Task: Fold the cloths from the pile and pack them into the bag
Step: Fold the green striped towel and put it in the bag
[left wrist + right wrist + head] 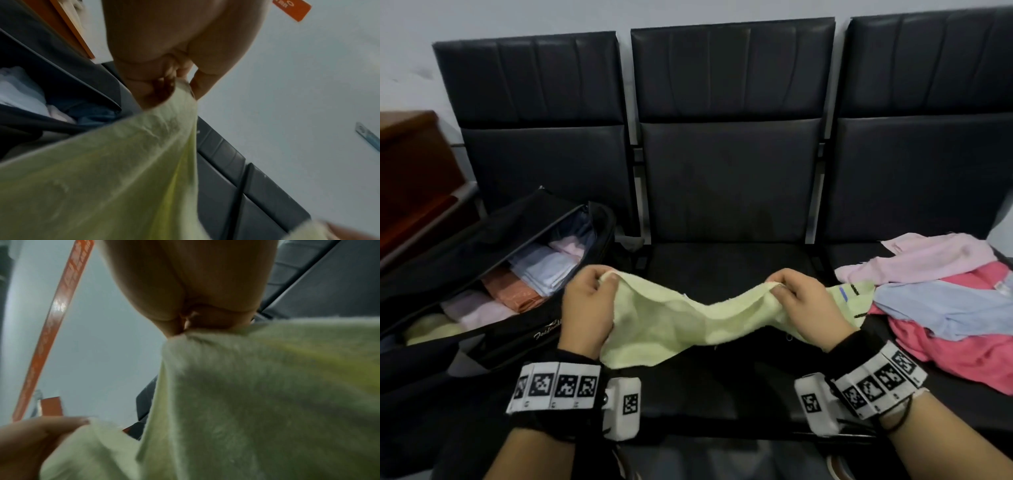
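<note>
Both hands hold one pale yellow cloth (671,318) in the air above the middle seat (729,267) of a row of dark chairs. The left hand (589,305) pinches one top corner of the cloth: the thumb lies on the near side and the curled fingers are behind the edge. In the left wrist view, the left hand (164,68) is closed tightly on a bunch of the fabric, and the cloth (115,170) hangs down from it toward the camera. The right hand (804,305) pinches the other end of the top edge in the same way, with thumb and fingers closed on the fabric. In the right wrist view, the right hand (197,293) grips the gathered edge, and the cloth (257,394) fills the lower part of the picture. The other hand is also seen there at the lower left, touching the cloth. Between the two hands the top edge sags in a curve, and the lower part of the cloth hangs down over the front of the seat. A part with a blue mark and black stitches extends to the right, past the right hand.

The black bag (493,260) stands open on the left seat. Inside it, folded cloths lie in a row: pale yellow, pink, orange, light blue and pink again. The pile (948,301) of unfolded cloths, pink, light blue and dark pink, lies on the right seat, just beside the right hand.
</note>
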Action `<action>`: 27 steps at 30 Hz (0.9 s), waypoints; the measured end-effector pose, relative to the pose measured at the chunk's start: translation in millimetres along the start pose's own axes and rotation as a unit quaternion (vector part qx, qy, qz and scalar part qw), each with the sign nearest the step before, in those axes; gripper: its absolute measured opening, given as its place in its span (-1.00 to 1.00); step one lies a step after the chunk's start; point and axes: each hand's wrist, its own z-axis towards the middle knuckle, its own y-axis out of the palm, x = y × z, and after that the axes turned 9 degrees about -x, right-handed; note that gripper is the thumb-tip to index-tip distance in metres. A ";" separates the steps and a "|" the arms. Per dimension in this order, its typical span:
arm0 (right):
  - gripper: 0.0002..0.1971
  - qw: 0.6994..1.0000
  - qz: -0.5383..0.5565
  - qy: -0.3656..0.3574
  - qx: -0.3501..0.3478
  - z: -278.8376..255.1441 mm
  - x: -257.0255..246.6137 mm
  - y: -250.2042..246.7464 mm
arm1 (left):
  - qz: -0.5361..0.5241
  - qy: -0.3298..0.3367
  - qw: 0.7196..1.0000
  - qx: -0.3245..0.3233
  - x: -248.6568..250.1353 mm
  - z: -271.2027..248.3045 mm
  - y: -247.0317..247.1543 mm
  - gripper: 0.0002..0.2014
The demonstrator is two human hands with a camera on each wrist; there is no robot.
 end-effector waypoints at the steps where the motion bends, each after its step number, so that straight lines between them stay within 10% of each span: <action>1: -0.77 1.000 0.008 -0.005 -0.010 1.8 -7.0 4.8 | -0.004 -0.007 0.999 -0.032 0.6 -3.6 7.5 -0.81; 9: -0.78 0.992 0.021 -0.083 -0.089 1.2 -49.7 16.7 | -0.007 0.064 0.973 -0.224 42.8 -30.4 62.5 -0.60; 14: -0.82 0.988 0.071 -0.101 -0.091 -6.8 -49.4 13.9 | 0.037 0.129 0.939 -0.317 63.3 -45.0 82.0 -0.83; 27: -0.94 0.980 0.151 -0.102 -0.076 -19.4 -32.9 15.0 | 0.120 0.151 0.945 -0.264 69.7 -51.4 94.3 -0.84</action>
